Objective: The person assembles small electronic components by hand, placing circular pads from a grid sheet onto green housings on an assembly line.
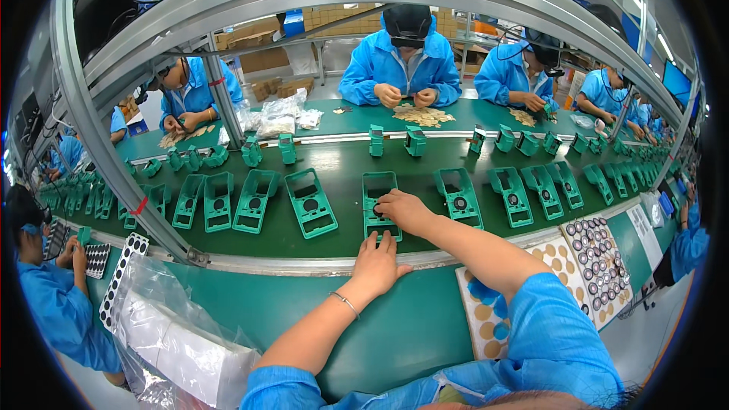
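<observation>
Blue sleeve (558,334) foremost; left hand (376,267) splayed, empty; right hand (407,212), grip unclear, covers black disc (377,211); uneven pressing could tilt it.

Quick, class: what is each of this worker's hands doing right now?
Left hand: open, holding nothing visible.
Right hand: over a green housing; grip cannot be told.
</observation>
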A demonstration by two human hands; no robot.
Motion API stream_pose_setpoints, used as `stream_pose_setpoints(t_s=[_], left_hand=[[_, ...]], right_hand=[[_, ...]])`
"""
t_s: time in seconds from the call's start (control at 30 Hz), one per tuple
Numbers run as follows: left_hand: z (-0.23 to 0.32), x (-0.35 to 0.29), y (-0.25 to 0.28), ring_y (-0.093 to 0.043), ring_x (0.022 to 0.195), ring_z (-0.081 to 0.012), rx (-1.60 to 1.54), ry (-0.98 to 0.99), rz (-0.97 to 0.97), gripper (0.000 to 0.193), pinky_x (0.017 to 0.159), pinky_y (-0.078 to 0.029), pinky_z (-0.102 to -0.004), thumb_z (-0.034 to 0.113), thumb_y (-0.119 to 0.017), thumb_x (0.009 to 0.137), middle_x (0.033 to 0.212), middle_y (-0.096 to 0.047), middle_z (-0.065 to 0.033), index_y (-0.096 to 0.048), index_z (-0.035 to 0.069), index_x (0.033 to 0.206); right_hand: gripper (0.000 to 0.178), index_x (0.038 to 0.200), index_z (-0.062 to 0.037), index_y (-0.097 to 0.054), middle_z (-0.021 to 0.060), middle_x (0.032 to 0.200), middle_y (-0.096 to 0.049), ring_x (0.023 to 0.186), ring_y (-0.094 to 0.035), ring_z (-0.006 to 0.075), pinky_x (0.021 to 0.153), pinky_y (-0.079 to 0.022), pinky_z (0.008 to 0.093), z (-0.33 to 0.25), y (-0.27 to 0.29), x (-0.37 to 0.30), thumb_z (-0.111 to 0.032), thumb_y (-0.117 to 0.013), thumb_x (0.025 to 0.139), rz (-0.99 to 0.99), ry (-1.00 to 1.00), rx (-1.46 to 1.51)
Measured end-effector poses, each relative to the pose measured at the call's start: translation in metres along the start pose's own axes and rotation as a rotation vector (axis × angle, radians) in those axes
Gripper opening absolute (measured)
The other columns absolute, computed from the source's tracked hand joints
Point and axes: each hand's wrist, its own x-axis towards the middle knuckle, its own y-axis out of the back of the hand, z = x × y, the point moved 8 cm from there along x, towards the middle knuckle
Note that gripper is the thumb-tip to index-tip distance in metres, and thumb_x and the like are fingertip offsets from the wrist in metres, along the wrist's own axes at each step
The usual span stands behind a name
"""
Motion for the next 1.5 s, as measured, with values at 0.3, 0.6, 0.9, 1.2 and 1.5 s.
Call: stream_pose_setpoints(t_s=[0.3, 0.6, 0.9, 1.2, 1.5], left_hand=[[0.002, 0.001, 0.001, -0.033, 0.126, -0.0382, -0.007, -0.017, -0.015, 0.072, 0.104, -0.029, -0.0433, 0.051, -0.052, 0.083, 0.137, -0.038, -0.0191, -0.042, -0.004, 0.129], [0.003, 0.001, 0.003, -0.032, 0.127, -0.0377, -0.023, -0.042, -0.042, 0.076, 0.105, -0.028, -0.0433, 0.051, -0.056, 0.081, 0.137, -0.037, -0.0188, -0.039, -0.005, 0.13], [0.001, 0.005, -0.001, -0.03, 0.128, -0.0366, -0.041, -0.033, -0.144, 0.08, 0.106, -0.028, -0.0416, 0.05, -0.059, 0.08, 0.14, -0.033, -0.018, -0.033, -0.001, 0.135], [0.003, 0.04, 0.037, -0.041, 0.119, -0.0402, -0.096, -0.164, 0.168, 0.061, 0.101, -0.033, -0.0443, 0.034, -0.069, 0.075, 0.13, -0.042, -0.0271, -0.051, -0.006, 0.116], [0.004, 0.065, 0.035, -0.048, 0.109, -0.0391, -0.033, -0.065, 0.025, 0.059, 0.102, -0.031, -0.044, 0.031, -0.067, 0.077, 0.115, -0.054, -0.023, -0.047, -0.007, 0.117]], right_hand=[[0.023, 0.1, -0.0083, -0.063, 0.0049, 0.105, -0.059, 0.096, -0.053, 0.0235, 0.081, -0.047, 0.0326, 0.001, -0.005, 0.0, -0.009, -0.06, 0.078, -0.117, 0.014, -0.062], [0.038, 0.115, -0.0067, -0.056, 0.0065, 0.123, -0.052, 0.121, -0.041, 0.028, 0.1, -0.035, 0.043, -0.011, 0.004, -0.016, -0.031, -0.054, 0.085, -0.118, 0.029, -0.175], [0.048, 0.12, -0.0072, -0.053, 0.0143, 0.135, -0.04, 0.125, -0.034, 0.0353, 0.099, -0.031, 0.0499, -0.01, 0.02, -0.018, -0.041, -0.053, 0.085, -0.093, -0.114, -0.116], [0.021, 0.096, -0.0056, -0.064, 0.0133, 0.101, -0.058, 0.099, -0.051, 0.033, 0.087, -0.042, 0.0413, 0.003, 0.188, -0.136, -0.021, -0.059, 0.082, 0.142, -0.319, 0.2], [0.011, 0.081, -0.0038, -0.064, 0.0107, 0.081, -0.06, 0.081, -0.057, 0.0294, 0.072, -0.046, 0.0399, -0.052, 0.221, -0.293, -0.014, -0.06, 0.079, -0.312, -0.618, 0.225]])
